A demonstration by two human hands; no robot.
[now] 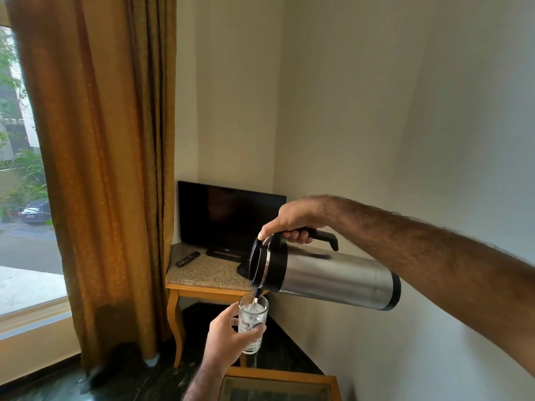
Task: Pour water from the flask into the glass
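Observation:
A steel flask (333, 277) with a black lid and handle lies tipped almost level in mid-air, spout down to the left. My right hand (292, 219) grips its black handle, thumb near the lid. A thin stream of water runs from the spout into a clear tall glass (252, 319) just below. My left hand (224, 337) holds the glass upright around its lower half. Water fills much of the glass and looks bubbly. A trickle seems to fall below the glass base.
A wooden corner table (202, 286) with a stone top carries a black TV (228, 218) and a remote (187, 258). A glass-topped wooden table (278, 383) is directly below the glass. An orange curtain (101, 169) and a window are on the left, a wall on the right.

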